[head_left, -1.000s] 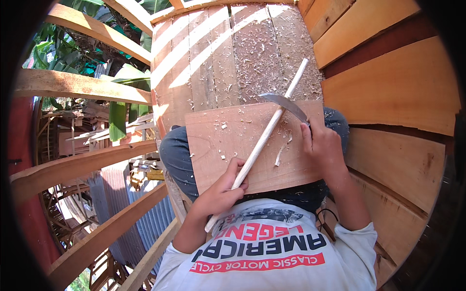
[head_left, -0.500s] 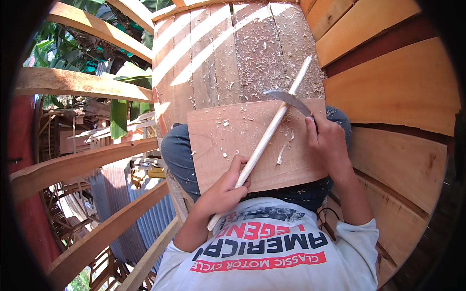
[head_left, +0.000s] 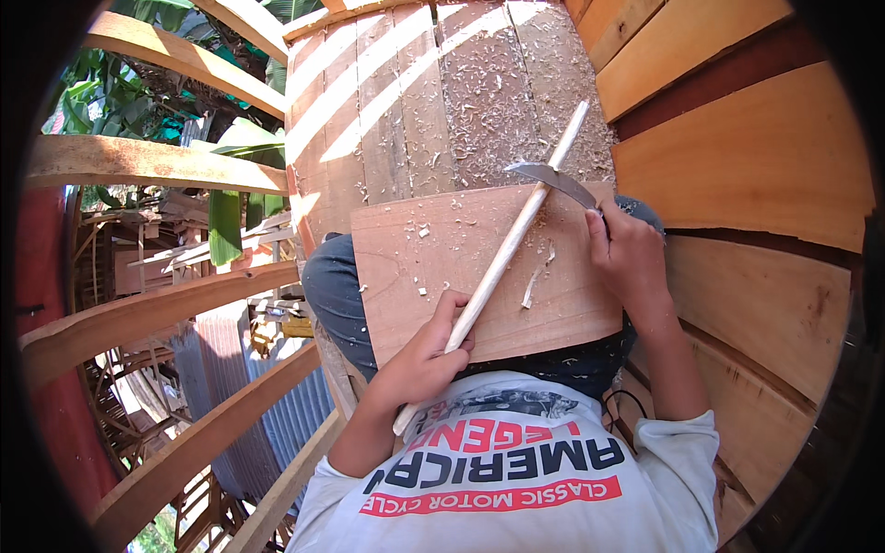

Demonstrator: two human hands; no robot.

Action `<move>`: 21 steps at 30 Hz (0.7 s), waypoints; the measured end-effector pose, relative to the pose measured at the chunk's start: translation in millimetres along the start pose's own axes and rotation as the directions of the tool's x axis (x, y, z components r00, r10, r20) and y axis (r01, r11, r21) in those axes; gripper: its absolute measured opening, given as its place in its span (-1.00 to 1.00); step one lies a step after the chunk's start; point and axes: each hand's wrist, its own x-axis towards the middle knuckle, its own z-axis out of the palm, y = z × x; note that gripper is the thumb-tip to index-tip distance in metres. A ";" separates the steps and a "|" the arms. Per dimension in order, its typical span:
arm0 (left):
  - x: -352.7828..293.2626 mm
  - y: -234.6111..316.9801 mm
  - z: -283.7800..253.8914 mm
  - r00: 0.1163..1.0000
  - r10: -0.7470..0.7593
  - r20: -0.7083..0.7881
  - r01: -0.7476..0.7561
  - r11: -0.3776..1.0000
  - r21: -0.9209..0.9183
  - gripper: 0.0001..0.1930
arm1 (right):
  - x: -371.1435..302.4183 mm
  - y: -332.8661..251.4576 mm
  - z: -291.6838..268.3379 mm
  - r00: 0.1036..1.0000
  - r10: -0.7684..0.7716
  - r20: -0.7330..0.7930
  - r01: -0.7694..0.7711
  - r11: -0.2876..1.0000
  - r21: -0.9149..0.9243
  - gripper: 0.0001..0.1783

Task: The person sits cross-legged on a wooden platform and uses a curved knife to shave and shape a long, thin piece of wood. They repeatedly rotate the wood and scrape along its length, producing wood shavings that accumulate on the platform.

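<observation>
A pale, whittled wooden stick point(head_left: 505, 253) slants across a flat wooden board point(head_left: 406, 309) on my lap. My left hand point(head_left: 431, 355) is wrapped round the stick's lower part, and its near end sticks out past my wrist by the shirt. In my right hand point(head_left: 630, 253) is a curved knife point(head_left: 558, 182), gripped by a handle mostly hidden in my fingers. Its grey blade lies across the upper part of the stick, the tip pointing left. Several wood shavings point(head_left: 528, 293) are scattered over the board.
Plank flooring point(head_left: 406, 120) strewn with shavings lies ahead, striped with sunlight. Wooden wall boards point(head_left: 737, 157) rise close on my right. On the left is an open railing of wooden beams point(head_left: 166, 309), with corrugated metal sheets point(head_left: 277, 387) and plants beyond.
The blade has shifted slightly along the stick, and my right hand has moved a little to the right. My left hand keeps its hold on the stick.
</observation>
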 end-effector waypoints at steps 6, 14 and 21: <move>-6.6 -2.5 -4.1 1.000 -0.002 0.013 0.003 0.999 -0.048 -0.42 | -9.2 -7.1 7.0 0.989 -0.146 0.031 0.144 0.988 0.055 -0.72; -5.4 0.7 -2.8 1.000 -0.027 0.003 0.027 0.999 -0.039 -0.41 | -9.2 -5.6 8.7 1.000 0.007 0.021 -0.008 0.999 0.037 -0.71; -3.8 3.4 -5.8 0.999 -0.031 0.019 0.032 0.999 -0.017 -0.45 | -21.5 -20.6 7.5 0.984 -0.142 0.109 0.133 0.988 0.083 -0.70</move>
